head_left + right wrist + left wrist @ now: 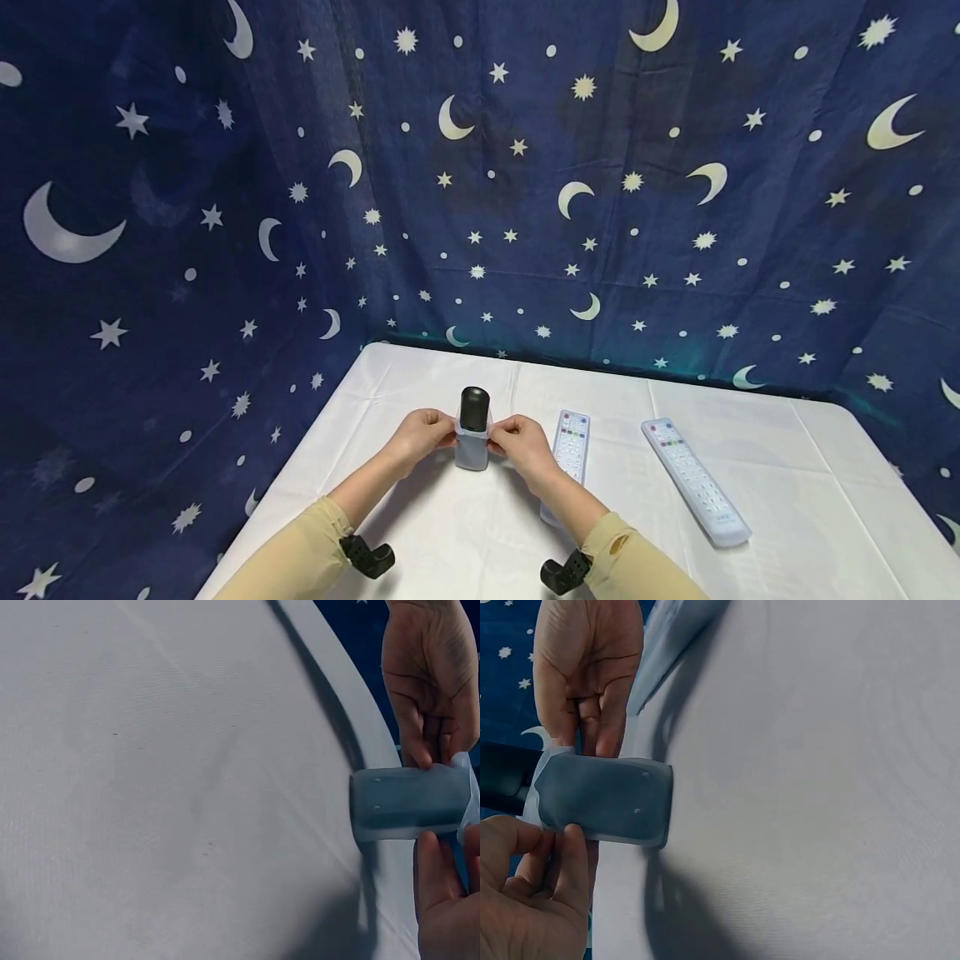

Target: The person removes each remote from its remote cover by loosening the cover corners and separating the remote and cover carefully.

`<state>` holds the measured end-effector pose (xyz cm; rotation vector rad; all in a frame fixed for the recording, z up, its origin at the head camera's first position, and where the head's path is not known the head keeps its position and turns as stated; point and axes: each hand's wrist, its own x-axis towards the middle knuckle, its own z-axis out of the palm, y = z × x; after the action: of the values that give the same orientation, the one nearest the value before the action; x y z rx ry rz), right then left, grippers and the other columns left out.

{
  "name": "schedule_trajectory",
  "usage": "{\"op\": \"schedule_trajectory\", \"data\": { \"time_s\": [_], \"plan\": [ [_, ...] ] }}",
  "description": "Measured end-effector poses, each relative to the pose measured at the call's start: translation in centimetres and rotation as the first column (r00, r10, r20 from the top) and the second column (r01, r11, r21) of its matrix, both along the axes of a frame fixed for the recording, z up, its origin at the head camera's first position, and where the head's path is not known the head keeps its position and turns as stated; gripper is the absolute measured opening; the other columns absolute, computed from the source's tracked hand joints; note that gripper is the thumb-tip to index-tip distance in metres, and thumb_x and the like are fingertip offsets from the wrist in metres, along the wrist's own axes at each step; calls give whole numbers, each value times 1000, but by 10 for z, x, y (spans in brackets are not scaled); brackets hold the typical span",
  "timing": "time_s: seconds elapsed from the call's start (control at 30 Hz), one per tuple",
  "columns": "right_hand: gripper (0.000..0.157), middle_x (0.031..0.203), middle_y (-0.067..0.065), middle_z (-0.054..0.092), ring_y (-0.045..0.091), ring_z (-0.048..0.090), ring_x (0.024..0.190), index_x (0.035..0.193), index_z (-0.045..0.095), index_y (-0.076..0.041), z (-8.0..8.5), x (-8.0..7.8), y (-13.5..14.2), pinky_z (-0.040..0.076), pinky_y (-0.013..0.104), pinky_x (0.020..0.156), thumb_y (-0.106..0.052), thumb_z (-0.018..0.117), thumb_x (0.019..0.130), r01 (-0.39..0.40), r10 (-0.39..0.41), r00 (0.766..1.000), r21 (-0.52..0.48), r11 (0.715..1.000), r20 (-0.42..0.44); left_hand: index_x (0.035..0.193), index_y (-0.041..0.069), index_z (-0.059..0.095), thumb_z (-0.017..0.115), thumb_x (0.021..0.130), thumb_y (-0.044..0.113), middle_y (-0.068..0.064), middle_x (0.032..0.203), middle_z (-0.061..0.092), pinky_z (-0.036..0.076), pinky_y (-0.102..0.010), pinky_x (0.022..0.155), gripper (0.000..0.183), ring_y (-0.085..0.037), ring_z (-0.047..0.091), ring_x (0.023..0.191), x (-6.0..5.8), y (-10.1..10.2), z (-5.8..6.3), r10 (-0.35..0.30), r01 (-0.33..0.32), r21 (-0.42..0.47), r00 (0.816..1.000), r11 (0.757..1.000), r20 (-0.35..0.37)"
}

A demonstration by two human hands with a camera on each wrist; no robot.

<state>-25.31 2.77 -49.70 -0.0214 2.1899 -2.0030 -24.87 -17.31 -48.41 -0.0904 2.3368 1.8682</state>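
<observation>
A black remote control stands upright on the table, its top end bare and its lower part inside a translucent silicone cover. My left hand pinches the cover's rim on the left side between thumb and fingers. On the opposite side my right hand pinches the same rim. In the left wrist view the cover fits over the remote's lower end, with its loose rim bunched near the fingertips. The right wrist view shows the covered end close to the white tabletop; the remote's keys are hidden.
Two white remotes in clear covers lie to the right: one partly behind my right forearm, another farther right. A white cloth covers the table. Behind and to the left hangs a dark blue curtain with moons and stars.
</observation>
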Motion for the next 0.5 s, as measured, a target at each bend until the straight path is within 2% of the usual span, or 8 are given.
{"op": "schedule_trajectory", "data": {
  "time_s": [0.2, 0.37, 0.5],
  "plan": [
    [10, 92, 21, 66, 22, 69, 80, 100, 62, 9, -1, 4, -4, 61, 36, 76, 0, 62, 94, 8, -8, 1000, -22, 1000, -7, 93, -5, 69, 64, 99, 10, -8, 91, 72, 57, -38, 88, 17, -21, 71, 90, 3, 0, -5, -1, -1, -60, 1000, 998, -25],
    [10, 90, 23, 67, 21, 68, 75, 101, 59, 11, 0, 7, -6, 61, 35, 72, 3, 60, 95, 2, -3, 999, -27, 1000, -32, 94, -5, 70, 64, 99, 10, -8, 91, 71, 57, -36, 87, 17, -17, 70, 89, 2, -1, -11, 0, -2, -44, 1000, 999, -30],
    [10, 91, 25, 67, 25, 69, 77, 103, 58, 11, -1, 8, -6, 62, 39, 74, 3, 59, 97, 3, -3, 1000, -36, 999, -13, 104, -9, 69, 59, 102, 12, -10, 95, 71, 58, -34, 83, 23, -16, 69, 86, 4, 0, -14, -9, 9, 2, 1000, 1000, -17]
  ]
}}
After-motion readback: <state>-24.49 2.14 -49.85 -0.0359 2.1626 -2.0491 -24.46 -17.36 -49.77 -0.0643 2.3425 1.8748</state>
